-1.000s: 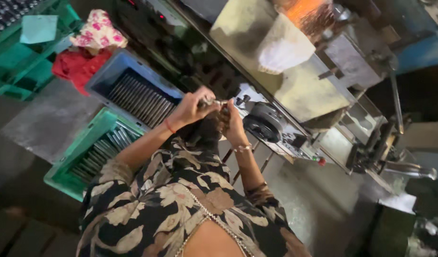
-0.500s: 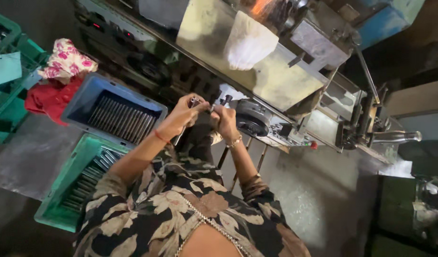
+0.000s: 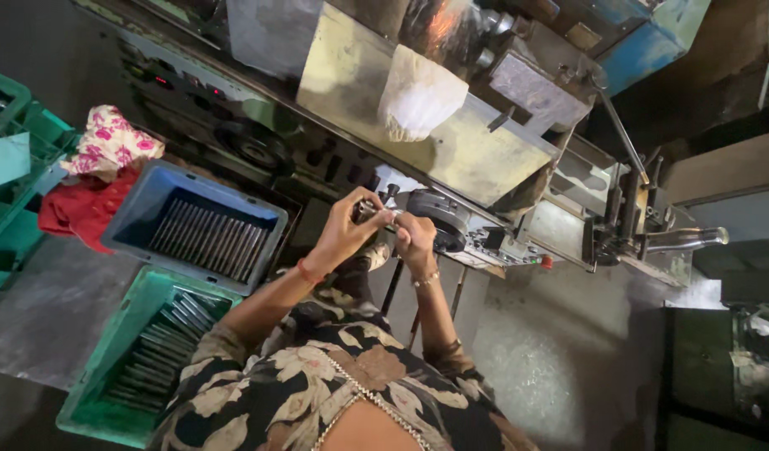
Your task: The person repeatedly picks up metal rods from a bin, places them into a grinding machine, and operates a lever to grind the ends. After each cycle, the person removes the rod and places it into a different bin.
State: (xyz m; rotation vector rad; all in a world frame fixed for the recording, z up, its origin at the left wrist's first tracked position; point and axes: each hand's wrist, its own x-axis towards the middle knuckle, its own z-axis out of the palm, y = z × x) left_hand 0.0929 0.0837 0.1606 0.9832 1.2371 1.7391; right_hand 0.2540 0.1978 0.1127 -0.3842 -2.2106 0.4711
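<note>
A short, slim, grey metal rod [image 3: 369, 210] is held between both hands, raised in front of the person's chest and just before the round black wheel [image 3: 439, 219] on the front of the long grey machine [image 3: 451, 142]. The left hand [image 3: 344, 234] is curled closed around the rod's near end, thumb and fingertips pinching it. The right hand [image 3: 411, 242] is also closed, gripping the other end beside the wheel; how much of the rod lies inside that hand cannot be told. The rod looks stiff and, for its size, probably fairly heavy, with a smooth and perhaps oily surface that could slip, so a firm pinch near each end, as here, seems the sound way to hold it. It is unlikely to bend or break.

To the person's left, a blue plastic crate [image 3: 134, 219] holds a row of similar metal rods [image 3: 205, 238] lying side by side. Nearer, a green plastic crate [image 3: 109, 351] carries more rods [image 3: 155, 342], stacked less neatly. Beyond the blue crate lie a red cloth [image 3: 80, 213] and a pink floral cloth [image 3: 109, 146]. A white plastic bag [image 3: 418, 96] hangs against the machine's yellowish panel [image 3: 351, 58]. The grey concrete floor [image 3: 535, 359] lies below.
</note>
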